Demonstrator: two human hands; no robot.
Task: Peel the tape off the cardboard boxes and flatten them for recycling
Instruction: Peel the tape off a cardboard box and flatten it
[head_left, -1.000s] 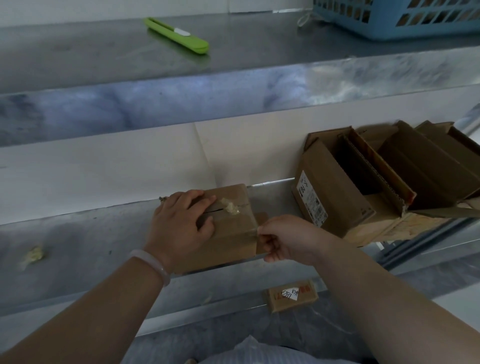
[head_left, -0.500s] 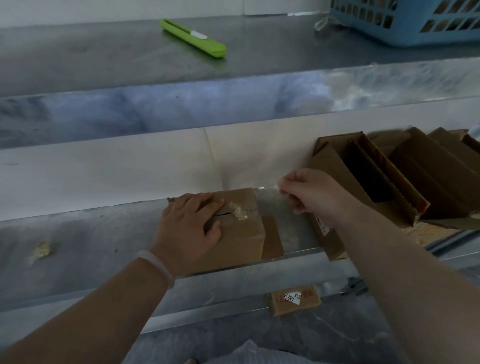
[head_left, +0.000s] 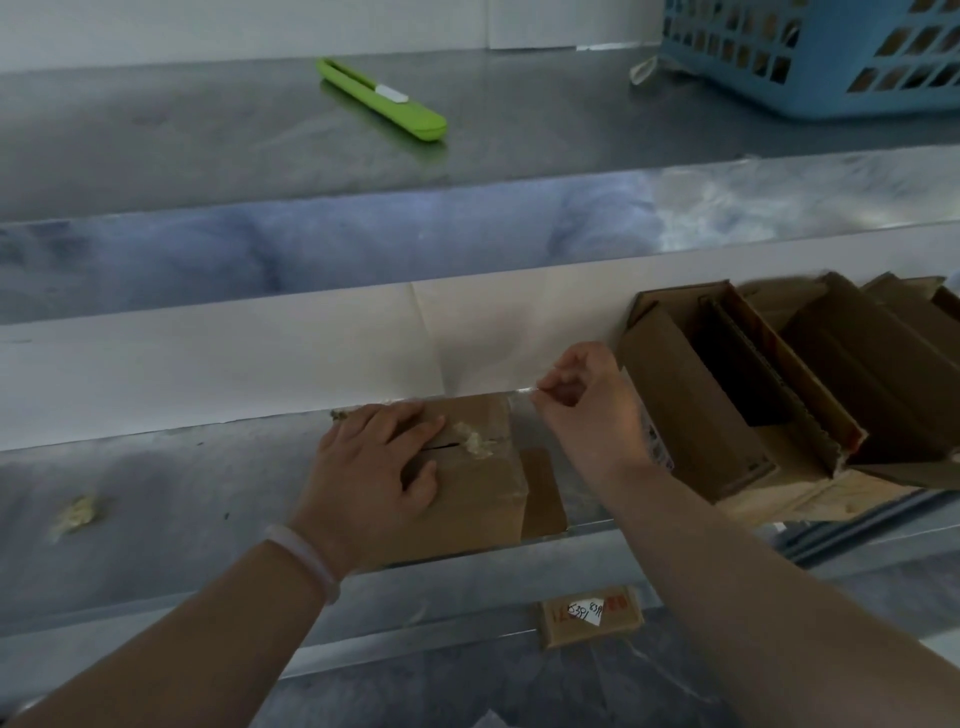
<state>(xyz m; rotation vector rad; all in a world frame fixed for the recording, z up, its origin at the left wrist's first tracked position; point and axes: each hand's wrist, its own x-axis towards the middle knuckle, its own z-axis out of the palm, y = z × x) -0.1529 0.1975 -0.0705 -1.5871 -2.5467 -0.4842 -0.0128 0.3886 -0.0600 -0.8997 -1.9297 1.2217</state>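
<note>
Low in the middle, the left hand (head_left: 374, 467) lies flat on the little box (head_left: 467, 493); the right hand (head_left: 587, 410) pinches its clear tape (head_left: 519, 401), which looks thin, sticky, easy to tear

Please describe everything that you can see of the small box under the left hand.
The box is small, brown cardboard, closed, lying flat on the metal shelf near its front edge. A dark slit crosses its top, with a crumpled tape wad at the slit's right end. A flap lies open at its right side. The left hand presses on its top; the right hand pinches a clear tape strip stretched from its far right edge.
</note>
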